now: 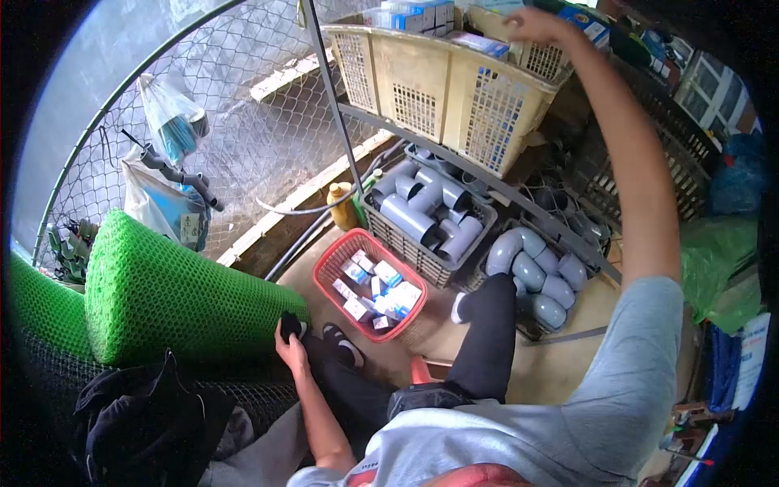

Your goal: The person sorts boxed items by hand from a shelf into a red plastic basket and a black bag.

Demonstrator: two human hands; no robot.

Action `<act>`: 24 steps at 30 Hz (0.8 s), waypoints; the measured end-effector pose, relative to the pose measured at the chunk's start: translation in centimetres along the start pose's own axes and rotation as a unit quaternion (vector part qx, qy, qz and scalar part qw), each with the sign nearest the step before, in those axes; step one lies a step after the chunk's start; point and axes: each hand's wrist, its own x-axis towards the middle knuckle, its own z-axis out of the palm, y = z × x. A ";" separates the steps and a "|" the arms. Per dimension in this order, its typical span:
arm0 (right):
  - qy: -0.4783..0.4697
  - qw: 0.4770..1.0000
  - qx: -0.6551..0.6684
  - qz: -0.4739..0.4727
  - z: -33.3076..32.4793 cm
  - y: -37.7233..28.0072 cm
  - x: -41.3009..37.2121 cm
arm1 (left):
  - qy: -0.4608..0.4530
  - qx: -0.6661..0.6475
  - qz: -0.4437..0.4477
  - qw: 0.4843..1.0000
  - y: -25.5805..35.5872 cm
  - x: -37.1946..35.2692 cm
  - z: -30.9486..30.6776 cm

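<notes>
Boxes (411, 16) lie in the crate (446, 97), directly below your right hand (535, 28), which is above the rim. Its fingers are bent; whether they grip anything cannot be told at this size. Your arm is held high, in my judgement, because the crate stands raised, with a metal bar (519, 195) along its base. Your left hand (290, 347) is closed around a small dark object (290, 325) of unclear identity, near the green roll (187, 284); the low position suggests it is being kept out of the way.

Further out, just ahead of your left foot (345, 347), the red basket (329, 266) stands on the floor with more cartons (381, 292) lying at mixed angles. It is judged to be placed there for easy reach. Beyond it, grey tees (403, 217) and elbows (558, 290) occupy separate containers, apparently sorted by shape.
</notes>
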 end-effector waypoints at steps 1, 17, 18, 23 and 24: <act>-0.046 0.997 -0.048 0.030 0.1 -0.7 -0.2 | 0.001 0.031 0.023 0.999 -0.1 0.1 0.2; -0.373 0.908 -0.175 0.075 0.5 -8.7 -4.7 | 0.010 0.109 0.033 0.993 -0.3 0.7 0.8; -0.373 0.908 -0.174 0.076 1.0 -9.9 -4.7 | 0.014 0.145 0.052 0.988 -0.1 0.7 1.0; -0.296 0.952 -0.056 0.051 4.0 -8.9 -2.2 | -0.007 0.144 0.059 0.988 -0.5 0.7 1.0; -0.317 0.946 -0.055 0.038 4.8 -7.9 -1.4 | -0.006 0.151 0.063 0.986 -0.4 0.6 0.9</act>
